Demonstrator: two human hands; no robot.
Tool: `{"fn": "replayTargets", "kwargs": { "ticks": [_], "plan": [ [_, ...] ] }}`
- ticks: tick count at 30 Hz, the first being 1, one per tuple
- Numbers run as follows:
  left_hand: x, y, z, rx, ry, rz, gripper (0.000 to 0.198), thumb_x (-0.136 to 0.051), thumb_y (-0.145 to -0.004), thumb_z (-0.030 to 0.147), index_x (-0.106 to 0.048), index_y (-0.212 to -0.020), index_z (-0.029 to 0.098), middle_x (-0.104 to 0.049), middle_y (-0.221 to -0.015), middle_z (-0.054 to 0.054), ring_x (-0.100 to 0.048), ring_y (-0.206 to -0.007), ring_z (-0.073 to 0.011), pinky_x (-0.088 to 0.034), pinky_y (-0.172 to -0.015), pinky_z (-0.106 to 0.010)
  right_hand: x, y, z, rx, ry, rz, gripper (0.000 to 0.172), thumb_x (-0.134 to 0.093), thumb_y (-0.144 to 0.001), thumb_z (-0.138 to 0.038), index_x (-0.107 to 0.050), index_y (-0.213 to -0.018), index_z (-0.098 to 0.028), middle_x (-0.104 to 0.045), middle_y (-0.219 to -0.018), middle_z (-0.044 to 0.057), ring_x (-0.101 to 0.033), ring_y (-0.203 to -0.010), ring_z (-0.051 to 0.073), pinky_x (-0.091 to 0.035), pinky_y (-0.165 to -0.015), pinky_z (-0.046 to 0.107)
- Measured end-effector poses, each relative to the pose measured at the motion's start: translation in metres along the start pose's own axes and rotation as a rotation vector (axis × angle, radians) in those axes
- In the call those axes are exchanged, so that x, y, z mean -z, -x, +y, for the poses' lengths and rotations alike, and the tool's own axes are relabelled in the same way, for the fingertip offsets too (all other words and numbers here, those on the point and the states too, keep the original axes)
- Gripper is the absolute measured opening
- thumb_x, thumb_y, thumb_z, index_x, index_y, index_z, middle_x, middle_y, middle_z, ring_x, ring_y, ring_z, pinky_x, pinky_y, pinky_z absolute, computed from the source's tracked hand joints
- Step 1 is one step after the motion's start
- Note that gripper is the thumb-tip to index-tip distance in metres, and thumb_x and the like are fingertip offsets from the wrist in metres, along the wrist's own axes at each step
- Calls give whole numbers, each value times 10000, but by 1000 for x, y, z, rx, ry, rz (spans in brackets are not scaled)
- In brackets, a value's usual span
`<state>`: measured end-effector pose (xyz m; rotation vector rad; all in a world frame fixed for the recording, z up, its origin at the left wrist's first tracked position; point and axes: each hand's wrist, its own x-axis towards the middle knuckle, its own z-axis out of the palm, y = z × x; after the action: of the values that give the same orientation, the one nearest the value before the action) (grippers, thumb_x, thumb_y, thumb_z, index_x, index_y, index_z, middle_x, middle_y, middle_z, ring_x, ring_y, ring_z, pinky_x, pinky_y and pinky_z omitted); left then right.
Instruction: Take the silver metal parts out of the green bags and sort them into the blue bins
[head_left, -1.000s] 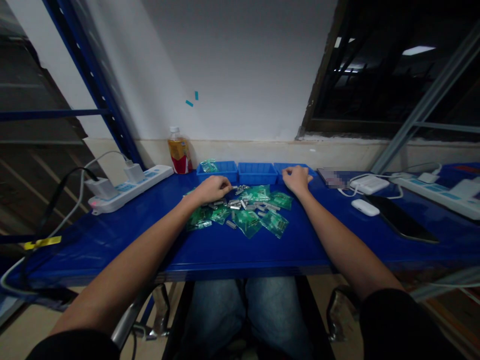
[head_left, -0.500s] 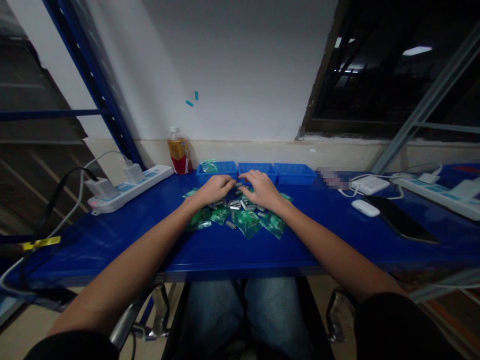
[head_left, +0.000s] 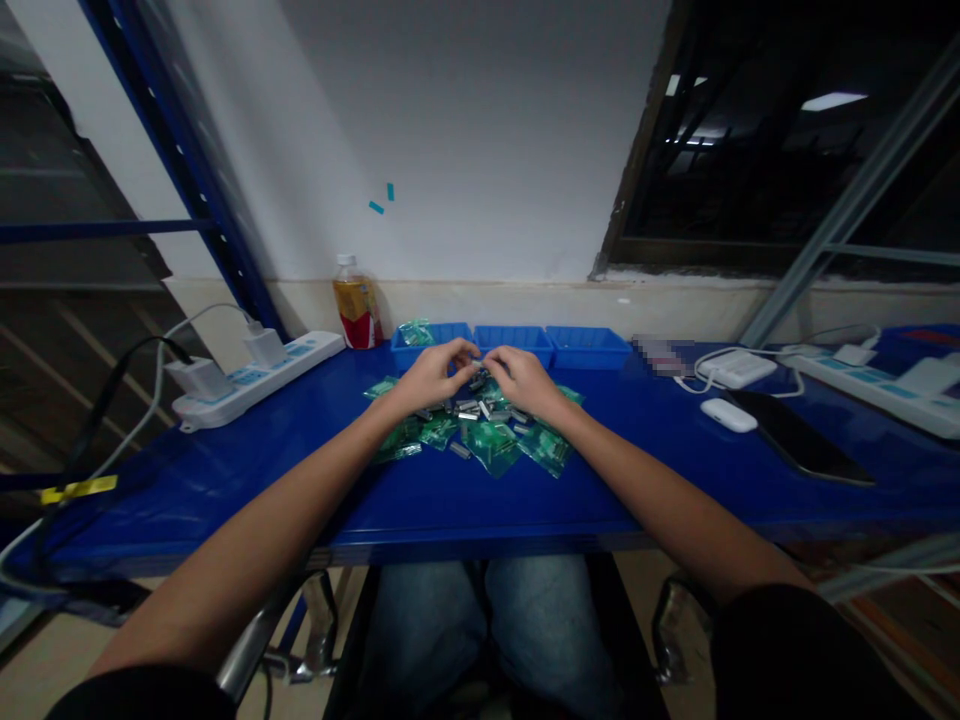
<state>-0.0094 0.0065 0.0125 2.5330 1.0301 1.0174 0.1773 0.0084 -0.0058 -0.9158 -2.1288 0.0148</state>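
Left hand [head_left: 433,380] and right hand [head_left: 526,380] nearly meet at the centre of the frame, fingers curled inward, a small pale piece [head_left: 478,363] between their fingertips; which hand grips it, I cannot tell. Just below, metal parts [head_left: 468,408] lie among green packets [head_left: 491,447]. Blue bins [head_left: 514,338] stand behind, slightly above centre.

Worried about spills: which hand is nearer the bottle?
Left. The left hand is in front of the bottle, to its right; the right hand is farther right.

Dim light, faint sheen on the tabletop [head_left: 480,508], wide-angle stretch at edges.
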Motion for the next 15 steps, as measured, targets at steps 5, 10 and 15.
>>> {"fn": "replayTargets", "kwargs": {
  "ticks": [5, 10, 15],
  "plan": [
    [-4, 0, 0, 41, -36, 53, 271, -433, -889, 362, -588, -929, 144, -660, -870, -59, -592, -773, -157, -431, -672, -259, -1, 0, -1, -29, -43, 43, 158, -508, -879, -296, -570, -964, -179, -613, -803, 33, -568, -765, 168, -417, -710, 273],
    [-9, 0, -2, 66, -62, 14, 363, -358, -922, 404, -601, -876, 139, -657, -792, -38, -583, -707, -152, -408, -635, -250, 0, 1, -3, 78, 67, 34, 113, -504, -874, -248, -585, -912, -179, -608, -832, 54, -551, -820, 187, -415, -759, 299],
    [-15, -2, -13, 131, -159, -95, 324, -446, -877, 413, -642, -945, 164, -694, -876, -50, -620, -780, -171, -427, -674, -253, 16, -18, 33, -50, 233, 48, 149, -523, -874, -266, -625, -900, -161, -625, -909, 82, -555, -899, 193, -410, -821, 299]
  ]
}}
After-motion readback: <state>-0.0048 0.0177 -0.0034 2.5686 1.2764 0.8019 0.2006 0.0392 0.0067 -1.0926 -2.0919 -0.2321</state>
